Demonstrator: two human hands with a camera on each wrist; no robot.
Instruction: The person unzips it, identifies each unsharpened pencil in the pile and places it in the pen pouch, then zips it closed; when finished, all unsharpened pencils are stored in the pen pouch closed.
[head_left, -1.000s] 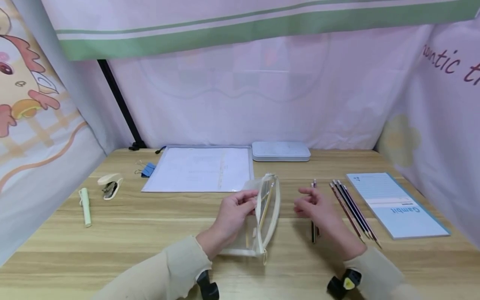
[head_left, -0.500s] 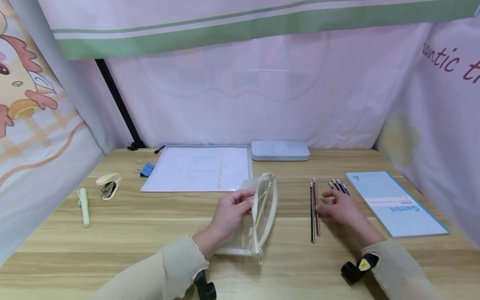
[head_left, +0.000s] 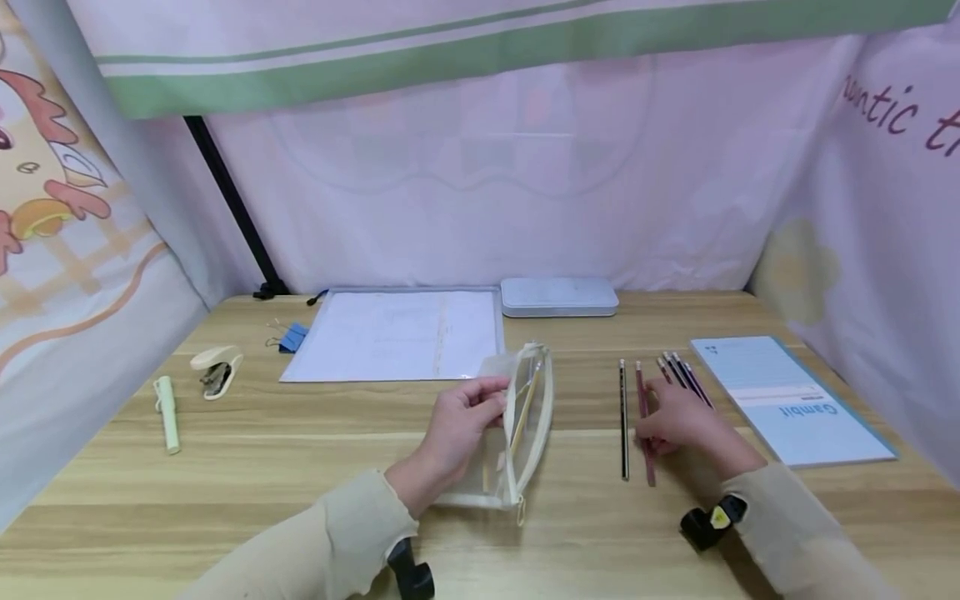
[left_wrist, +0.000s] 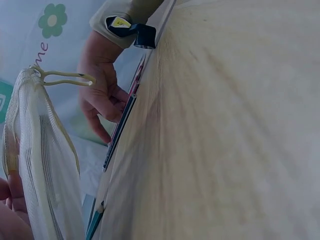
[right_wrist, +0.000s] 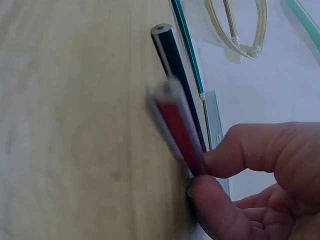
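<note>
My left hand (head_left: 457, 433) pinches the side of a see-through zip pencil pouch (head_left: 546, 417), which stands with its mouth open; a yellow pencil (head_left: 527, 408) shows inside. My right hand (head_left: 690, 421) pinches a red pencil (right_wrist: 177, 125) between thumb and index finger, low over the table. Beside it, a black pencil (head_left: 623, 425) lies apart on the wood. Several more pencils (head_left: 678, 367) lie partly hidden behind the right hand. A green pencil (left_wrist: 95, 222) shows in the left wrist view; whether it is inside the pouch I cannot tell.
At the right lies a blue notepad (head_left: 802, 408). Toward the back are a pale flat case (head_left: 558, 298) and a white sheet in a clear folder (head_left: 390, 333). A blue binder clip (head_left: 293, 337), a stapler (head_left: 217, 371) and a light green pen (head_left: 168, 417) are on the left.
The right hand has moved right and come down onto the red pencil. That pencil has shifted right, away from the black one. The left hand still holds the pouch in nearly the same place.
</note>
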